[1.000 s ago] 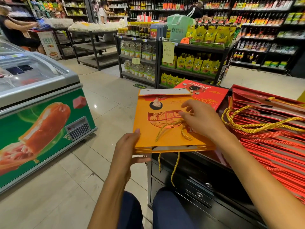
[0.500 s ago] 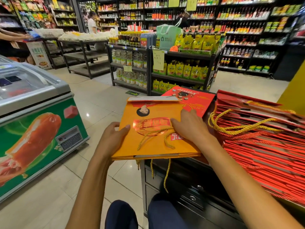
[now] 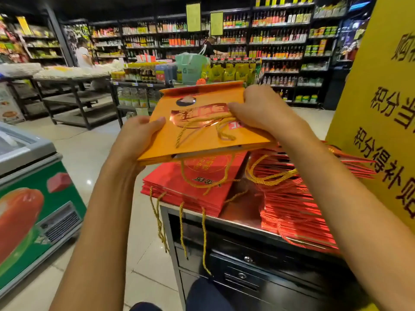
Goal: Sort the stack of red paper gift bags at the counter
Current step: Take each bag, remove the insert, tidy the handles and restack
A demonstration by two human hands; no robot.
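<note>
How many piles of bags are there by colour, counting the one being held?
Orange bags, held up by the left hand and right hand: 1 bundle
Red bags on the counter: 2 piles, a flat one and a fanned one
Total: 3

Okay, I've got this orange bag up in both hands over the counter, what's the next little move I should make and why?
Probably carry the orange bag clear of the red bags and set it down apart. Your left hand grips its left edge and your right hand its far right corner, holding it above the flat red stack; it differs in colour, so it likely belongs in its own pile.
</note>
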